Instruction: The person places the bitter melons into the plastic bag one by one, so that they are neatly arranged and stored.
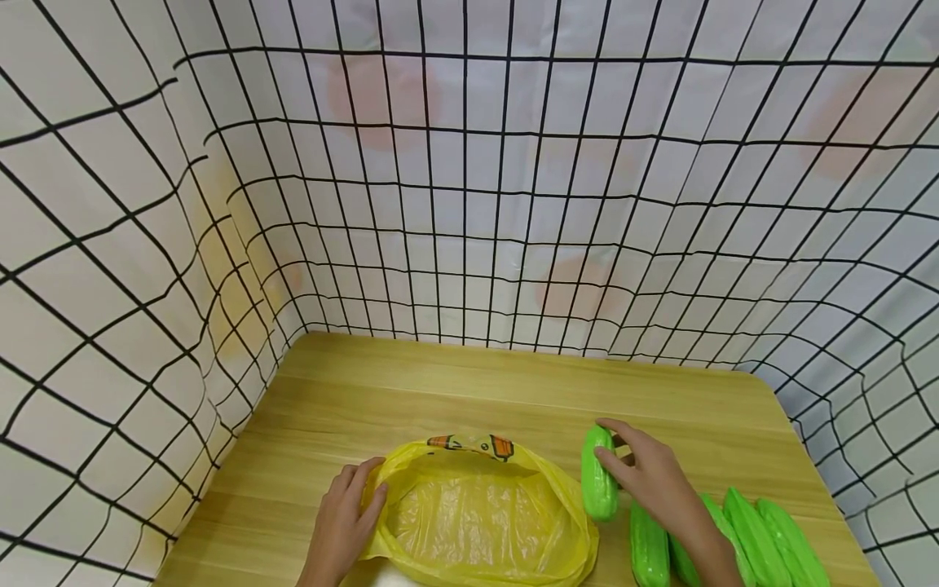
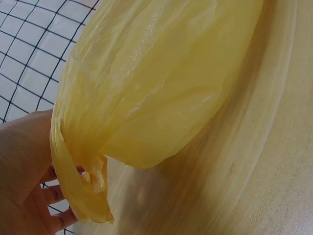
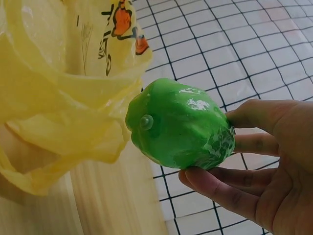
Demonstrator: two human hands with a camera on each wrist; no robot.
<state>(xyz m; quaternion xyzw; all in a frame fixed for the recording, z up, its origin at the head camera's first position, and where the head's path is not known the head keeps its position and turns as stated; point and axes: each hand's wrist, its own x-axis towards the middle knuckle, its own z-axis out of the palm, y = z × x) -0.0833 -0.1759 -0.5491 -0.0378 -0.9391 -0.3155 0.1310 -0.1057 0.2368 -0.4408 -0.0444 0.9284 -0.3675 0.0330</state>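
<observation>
A yellow plastic bag [image 1: 469, 522] sits on the wooden table with its mouth wide open. My left hand [image 1: 343, 514] grips its left rim, thumb towards the inside; in the left wrist view a bag handle [image 2: 80, 191] hangs in front of the fingers. Just off the bag's right rim, my right hand [image 1: 649, 469] holds a glossy green, long, ridged vegetable-shaped piece [image 1: 600, 477] between thumb and fingers. Seen end-on in the right wrist view, that green piece [image 3: 176, 127] has a small pale nub. It is raised beside the bag, not inside it.
Several similar green pieces [image 1: 759, 538] lie side by side at the table's right front, partly under my right forearm. The wooden table [image 1: 513, 375] ends at white walls with a black wire grid [image 1: 484, 220] at the back and both sides.
</observation>
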